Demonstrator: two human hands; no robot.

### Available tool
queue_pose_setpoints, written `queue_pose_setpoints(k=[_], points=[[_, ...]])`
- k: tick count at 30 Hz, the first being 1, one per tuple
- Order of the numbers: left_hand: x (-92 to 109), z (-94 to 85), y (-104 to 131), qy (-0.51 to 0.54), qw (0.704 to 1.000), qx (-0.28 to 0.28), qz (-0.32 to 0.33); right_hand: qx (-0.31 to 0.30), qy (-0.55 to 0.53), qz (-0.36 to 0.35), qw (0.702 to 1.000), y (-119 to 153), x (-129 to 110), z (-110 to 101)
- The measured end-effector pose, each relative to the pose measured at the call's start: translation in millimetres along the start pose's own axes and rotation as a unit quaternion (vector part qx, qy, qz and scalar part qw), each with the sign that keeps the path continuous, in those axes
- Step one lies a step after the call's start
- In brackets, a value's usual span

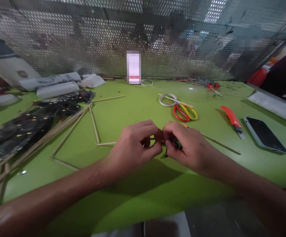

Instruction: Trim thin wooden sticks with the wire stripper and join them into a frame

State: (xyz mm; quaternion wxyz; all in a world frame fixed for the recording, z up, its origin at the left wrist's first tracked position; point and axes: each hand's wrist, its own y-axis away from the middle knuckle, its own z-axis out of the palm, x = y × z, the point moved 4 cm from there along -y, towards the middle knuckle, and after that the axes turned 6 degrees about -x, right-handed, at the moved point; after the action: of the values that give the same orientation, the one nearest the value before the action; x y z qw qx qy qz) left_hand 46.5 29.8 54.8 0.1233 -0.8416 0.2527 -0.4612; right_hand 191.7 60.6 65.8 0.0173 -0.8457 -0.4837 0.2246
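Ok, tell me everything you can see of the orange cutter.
The orange cutter has a slim, glossy handle that looks like plastic, with a grey, metal-looking blade end showing beyond it. It lies on the green tabletop, handle toward the back, blade end toward the near edge and angled to the right. It sits just left of the phone, apart from it. Neither the left hand nor the right hand touches it.

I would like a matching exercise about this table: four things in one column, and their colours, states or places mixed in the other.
1. Scissors
2. Utility knife
3. Lying phone
4. Stick bundle

A. dark screen facing up
B. left side of the table
C. red and yellow handles
D. orange-red body, blade out

Pairs: 1-C; 2-D; 3-A; 4-B
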Motion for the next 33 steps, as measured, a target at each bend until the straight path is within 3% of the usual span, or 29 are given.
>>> queue_pose_setpoints(k=[6, 14, 23, 33], points=[[4.9, -4.3, 2.5, 0.021, 0.999, 0.042, 0.002, 0.068, -0.036, -0.038, 0.996, 0.2, -1.4, 3.6], [6.2, -5.7, 3.1, 0.027, 0.997, 0.066, -0.002, 0.126, -0.105, -0.024, 0.986, 0.4, -3.8, 8.4], [7.9, -2.5, 3.5, 0.021, 0.998, 0.066, 0.013, 0.179, -0.036, -0.015, 0.983, 4.9, -7.7, 11.1], [3.1, -1.2, 4.4, 0.016, 0.998, 0.016, 0.058, 0.144, -0.005, -0.054, 0.988, 2.5, -6.6, 1.1]])
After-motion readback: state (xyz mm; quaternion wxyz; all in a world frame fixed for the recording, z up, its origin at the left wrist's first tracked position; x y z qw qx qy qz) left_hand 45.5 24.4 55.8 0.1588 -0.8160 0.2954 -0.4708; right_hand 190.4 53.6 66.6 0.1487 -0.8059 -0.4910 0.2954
